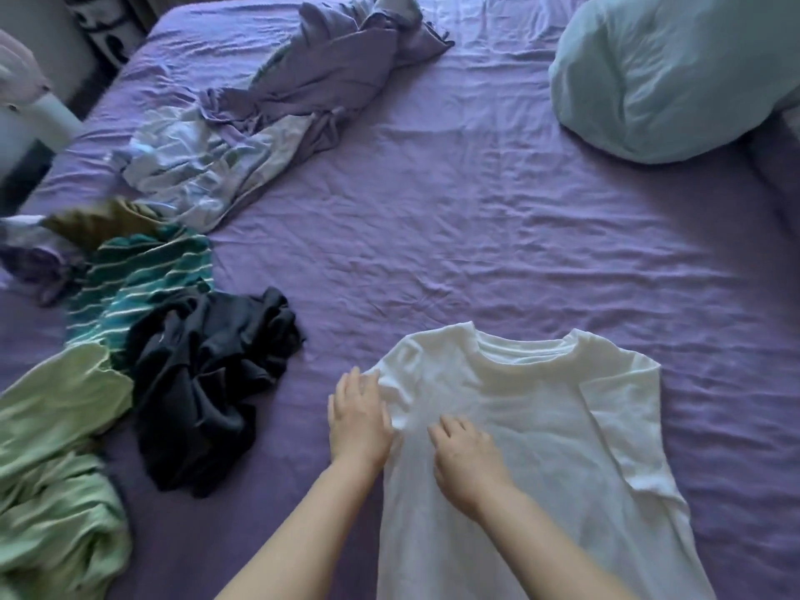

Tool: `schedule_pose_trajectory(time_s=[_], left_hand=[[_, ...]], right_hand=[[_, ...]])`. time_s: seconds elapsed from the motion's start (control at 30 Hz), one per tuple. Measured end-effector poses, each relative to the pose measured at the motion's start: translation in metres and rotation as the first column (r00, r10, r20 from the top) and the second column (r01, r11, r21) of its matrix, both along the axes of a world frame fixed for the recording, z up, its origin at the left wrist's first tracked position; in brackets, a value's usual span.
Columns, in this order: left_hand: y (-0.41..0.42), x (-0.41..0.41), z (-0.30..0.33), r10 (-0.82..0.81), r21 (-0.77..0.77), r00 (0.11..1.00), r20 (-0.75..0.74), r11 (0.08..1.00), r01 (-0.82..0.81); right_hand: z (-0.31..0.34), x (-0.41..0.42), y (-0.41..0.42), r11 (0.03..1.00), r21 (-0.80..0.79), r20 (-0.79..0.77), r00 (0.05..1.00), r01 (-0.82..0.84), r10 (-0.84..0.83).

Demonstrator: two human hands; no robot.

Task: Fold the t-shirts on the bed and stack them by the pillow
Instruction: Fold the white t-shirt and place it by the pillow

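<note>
A white t-shirt (pixel 541 426) lies spread flat on the purple bed (pixel 433 210), collar pointing away from me, both sleeves turned in over the body. My left hand (pixel 357 420) rests at the shirt's left edge by the shoulder, fingers straight. My right hand (pixel 467 459) lies on the chest of the shirt, fingers loosely bent and pressing the cloth. A pale blue pillow (pixel 675 75) sits at the far right corner of the bed. Unfolded shirts lie to the left: black (pixel 208 383), teal striped (pixel 134 288), light green (pixel 56 461).
A rumpled purple and white heap of garments (pixel 277 106) stretches across the far left of the bed. An olive garment (pixel 99 218) peeks above the striped one. The bed's left edge borders a white object (pixel 30 119). Bare sheet lies between the white shirt and the pillow.
</note>
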State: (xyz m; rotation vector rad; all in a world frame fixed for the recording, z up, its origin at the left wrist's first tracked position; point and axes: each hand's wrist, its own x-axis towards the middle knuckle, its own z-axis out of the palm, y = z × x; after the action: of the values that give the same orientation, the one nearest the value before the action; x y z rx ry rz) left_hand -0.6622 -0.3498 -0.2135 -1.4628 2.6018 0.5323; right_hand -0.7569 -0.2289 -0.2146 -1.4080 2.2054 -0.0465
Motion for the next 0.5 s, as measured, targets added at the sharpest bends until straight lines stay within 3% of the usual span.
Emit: schedule_pose_trajectory(time_s=[0.13, 0.27, 0.37, 0.5], left_hand=[[-0.045, -0.006, -0.003, -0.032, 0.165, 0.996, 0.088, 0.986, 0.017], [-0.060, -0.014, -0.001, -0.154, 0.148, 0.965, 0.212, 0.981, 0.123], [-0.065, -0.015, 0.005, -0.084, 0.215, 0.993, 0.083, 0.974, 0.065], [-0.064, -0.018, 0.014, 0.109, 0.474, 0.982, -0.153, 0.880, -0.024]], right_hand=[[-0.001, 0.019, -0.028, 0.995, 0.060, 0.059, 0.995, -0.084, 0.081], [-0.008, 0.026, -0.033, 0.993, 0.106, 0.071, 0.996, -0.059, 0.052], [-0.006, 0.024, -0.033, 0.993, 0.117, 0.083, 0.996, -0.023, 0.013], [-0.002, 0.023, -0.041, 0.985, 0.173, 0.125, 0.992, -0.018, -0.004]])
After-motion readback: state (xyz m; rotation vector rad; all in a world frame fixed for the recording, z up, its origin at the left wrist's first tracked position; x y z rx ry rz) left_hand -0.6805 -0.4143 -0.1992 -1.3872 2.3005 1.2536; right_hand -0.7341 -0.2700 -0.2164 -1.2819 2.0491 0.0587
